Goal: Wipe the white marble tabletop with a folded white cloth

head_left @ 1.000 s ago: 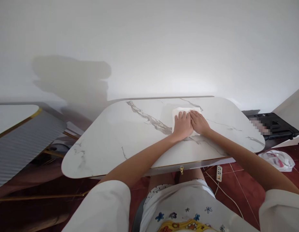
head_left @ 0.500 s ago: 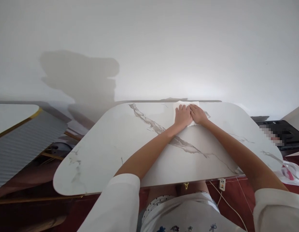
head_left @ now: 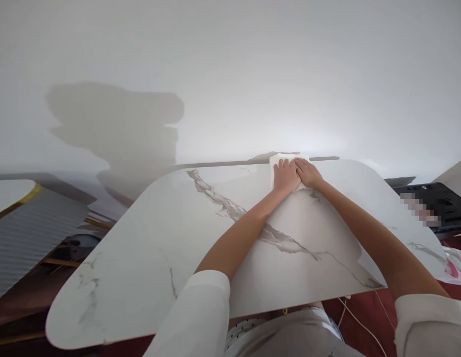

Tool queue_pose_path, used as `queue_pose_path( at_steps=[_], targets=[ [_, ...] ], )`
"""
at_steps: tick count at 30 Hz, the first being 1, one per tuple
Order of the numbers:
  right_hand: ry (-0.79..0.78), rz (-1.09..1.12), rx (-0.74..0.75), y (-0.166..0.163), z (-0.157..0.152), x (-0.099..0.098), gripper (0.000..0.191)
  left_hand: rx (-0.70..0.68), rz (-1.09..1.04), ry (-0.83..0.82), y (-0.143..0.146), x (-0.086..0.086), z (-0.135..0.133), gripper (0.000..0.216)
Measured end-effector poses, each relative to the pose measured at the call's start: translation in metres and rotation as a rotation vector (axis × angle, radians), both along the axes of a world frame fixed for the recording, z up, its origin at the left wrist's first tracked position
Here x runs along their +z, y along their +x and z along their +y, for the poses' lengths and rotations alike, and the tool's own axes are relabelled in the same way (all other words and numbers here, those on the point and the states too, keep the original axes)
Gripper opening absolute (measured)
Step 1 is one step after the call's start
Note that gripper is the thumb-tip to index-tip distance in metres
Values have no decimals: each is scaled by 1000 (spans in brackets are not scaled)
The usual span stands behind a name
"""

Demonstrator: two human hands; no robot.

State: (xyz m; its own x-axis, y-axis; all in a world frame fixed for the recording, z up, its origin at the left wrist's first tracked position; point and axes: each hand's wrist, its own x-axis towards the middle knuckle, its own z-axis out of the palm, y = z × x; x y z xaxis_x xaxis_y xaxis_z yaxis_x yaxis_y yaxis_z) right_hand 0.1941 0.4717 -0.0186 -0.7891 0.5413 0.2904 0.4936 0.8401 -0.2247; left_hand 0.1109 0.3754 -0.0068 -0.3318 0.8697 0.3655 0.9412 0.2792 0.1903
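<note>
A white wiping cloth [head_left: 280, 156] lies flat at the far edge of the marble-patterned tabletop [head_left: 141, 238], overlapping that edge by the wall. My left hand [head_left: 287, 176] presses down on it, with the fingers slightly bent and gripping it against the surface. Close beside it, my right hand [head_left: 308, 173] holds the cloth's right part, fingers together and pointing toward the left hand. The two hands touch or nearly touch at the fingertips. Much of the cloth is hidden beneath them. Both arms reach forward across the table.
A pale wall [head_left: 230, 89] rises right behind the table. To the left is another white tabletop [head_left: 10, 196] with a gold edge. A black object [head_left: 444, 201] lies at the right, near a clear plastic bag [head_left: 457, 265]. A white cable [head_left: 360, 322] runs over the red floor.
My hands and the cloth have edged a little toward the wall, so the cloth now overlaps the far edge. The camera view has shifted, making the table look larger and tilted.
</note>
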Motion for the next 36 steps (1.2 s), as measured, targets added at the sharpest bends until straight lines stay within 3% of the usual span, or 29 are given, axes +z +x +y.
queue_pose_path(
  at_steps=[6, 15, 25, 36],
  targets=[
    [-46, 26, -45, 7, 3, 0, 53, -13, 7, 18, 6, 0, 6, 39],
    [-33, 51, -78, 28, -15, -3, 51, -54, -25, -6, 23, 1, -11, 44],
    [-14, -10, -91, 57, -56, -1, 53, -59, -8, -21, 52, 0, -52, 47],
    [31, 9, -82, 93, -126, -6, 53, -73, 42, -43, 85, 1, -120, 45]
  ],
)
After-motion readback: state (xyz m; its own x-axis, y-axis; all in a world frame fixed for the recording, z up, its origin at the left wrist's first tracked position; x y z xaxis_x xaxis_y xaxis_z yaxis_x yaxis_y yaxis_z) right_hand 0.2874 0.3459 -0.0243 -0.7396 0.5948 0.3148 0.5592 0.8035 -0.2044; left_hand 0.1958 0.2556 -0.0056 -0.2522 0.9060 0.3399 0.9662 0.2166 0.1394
